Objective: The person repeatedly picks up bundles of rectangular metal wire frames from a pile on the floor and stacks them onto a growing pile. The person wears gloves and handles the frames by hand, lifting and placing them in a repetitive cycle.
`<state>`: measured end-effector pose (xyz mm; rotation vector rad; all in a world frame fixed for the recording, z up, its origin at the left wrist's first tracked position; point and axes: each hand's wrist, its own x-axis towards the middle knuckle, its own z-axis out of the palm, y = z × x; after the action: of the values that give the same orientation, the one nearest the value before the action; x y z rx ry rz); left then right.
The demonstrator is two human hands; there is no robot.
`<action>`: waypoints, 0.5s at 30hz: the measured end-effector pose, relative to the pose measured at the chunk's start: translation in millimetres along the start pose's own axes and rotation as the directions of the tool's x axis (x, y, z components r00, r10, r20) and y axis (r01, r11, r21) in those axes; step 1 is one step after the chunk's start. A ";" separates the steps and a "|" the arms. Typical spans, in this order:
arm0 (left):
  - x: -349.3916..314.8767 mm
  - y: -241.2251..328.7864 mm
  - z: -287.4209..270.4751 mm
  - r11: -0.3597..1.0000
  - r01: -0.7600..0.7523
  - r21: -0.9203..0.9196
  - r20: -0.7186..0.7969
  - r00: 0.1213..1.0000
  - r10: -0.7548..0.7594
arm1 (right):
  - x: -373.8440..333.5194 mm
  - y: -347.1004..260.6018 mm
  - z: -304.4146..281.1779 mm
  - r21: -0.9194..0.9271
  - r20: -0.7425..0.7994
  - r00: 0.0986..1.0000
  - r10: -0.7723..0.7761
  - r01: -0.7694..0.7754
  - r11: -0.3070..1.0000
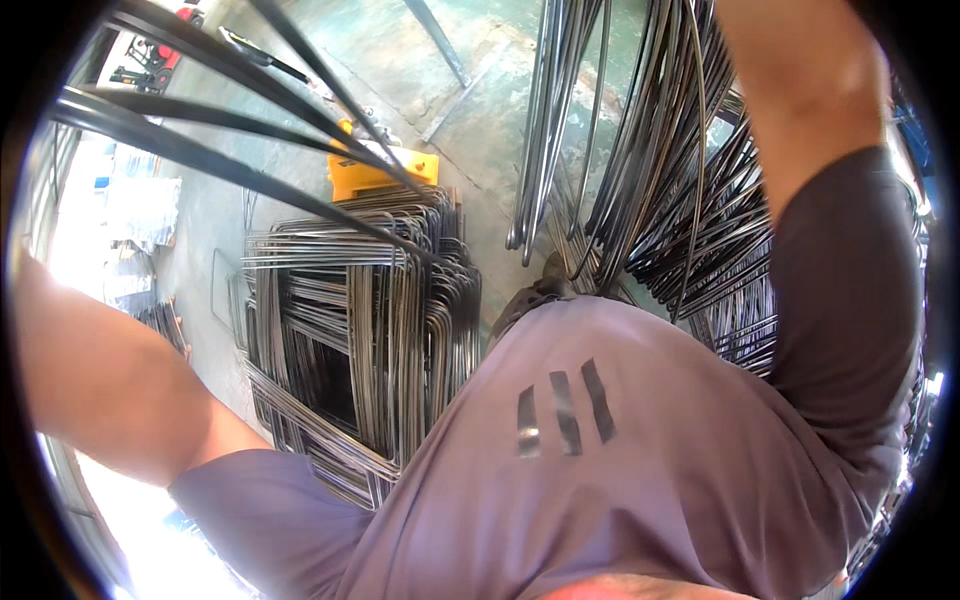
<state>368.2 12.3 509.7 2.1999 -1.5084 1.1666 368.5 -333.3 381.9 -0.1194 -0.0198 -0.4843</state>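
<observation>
Both my arms are raised and reach past the picture's rim. My left forearm (110,390) leaves at the left edge and my right forearm (805,90) at the top, so neither hand shows. Several long dark metal bars (210,165) cross the upper left, close to me. Whether a hand touches them cannot be seen. Below their lower ends stands a stack of bent metal rod frames (375,310), with rounded corners. Nearest to my right arm is a dense bundle of long, thin metal rods (645,140), some with bent ends.
A yellow bin (385,174) sits just behind the frame stack. More tangled bent rods (715,245) lie under my right arm. A metal post (437,45) rises from the worn greenish concrete floor (500,120). A red machine part (160,60) shows at the far left.
</observation>
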 end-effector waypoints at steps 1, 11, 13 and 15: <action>-1.1 -0.6 -0.7 0.999 0.012 -0.032 0.010 1.000 -0.012 | 0.7 -0.8 3.0 -0.018 0.000 1.000 -0.007 0.007 1.000; -15.5 24.8 -3.0 0.882 0.192 -0.429 0.107 0.981 -0.162 | 27.4 21.8 15.1 -0.276 -0.036 0.997 -0.062 0.050 0.960; -18.2 35.8 14.9 0.797 0.211 -0.566 0.139 0.977 -0.161 | 31.5 10.8 15.5 -0.353 -0.044 0.993 -0.112 0.090 0.931; -20.2 56.8 41.6 0.665 0.249 -0.704 0.204 0.968 -0.146 | 31.3 -15.0 12.9 -0.447 -0.050 0.980 -0.191 0.149 0.882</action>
<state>336.0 -23.4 454.4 1.8114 -1.3879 0.2458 389.4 -359.4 397.9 -0.5467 0.1744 -0.6654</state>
